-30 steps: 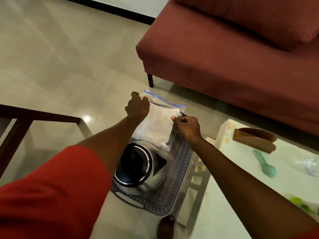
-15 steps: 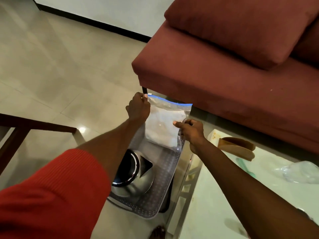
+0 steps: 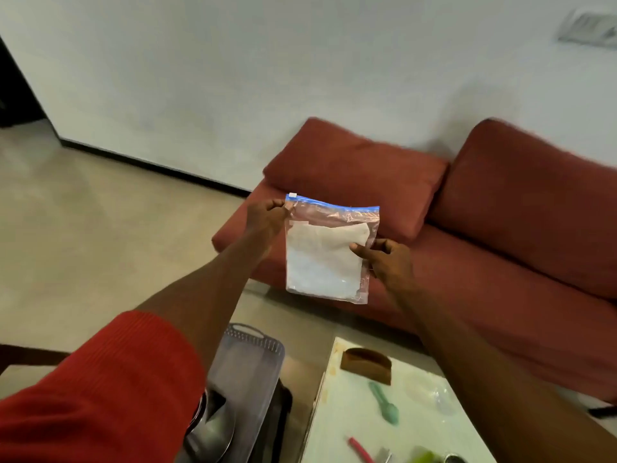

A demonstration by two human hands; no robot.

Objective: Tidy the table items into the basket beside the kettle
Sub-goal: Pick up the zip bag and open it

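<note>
A clear zip bag (image 3: 325, 259) with a blue seal strip and white folded contents hangs upright in the air in front of the sofa. My left hand (image 3: 265, 217) pinches its top left corner. My right hand (image 3: 384, 257) grips its right edge about halfway down. Far below the bag, the grey perforated basket (image 3: 253, 344) sits on the floor to the left of the table. The steel kettle (image 3: 212, 432) stands inside the basket's near end, partly hidden by my red sleeve.
The white table (image 3: 354, 439) at lower right carries a brown curved holder (image 3: 365, 364), a green spoon (image 3: 385, 404), a red stick (image 3: 360, 449), a crumpled clear plastic piece (image 3: 434, 394) and a lime green item (image 3: 425, 457). A red sofa (image 3: 500, 262) stands behind. Tiled floor lies at left.
Both hands have lifted the zip bag up out of the basket area to chest height. The view has tilted upward, showing the wall and sofa cushions.
</note>
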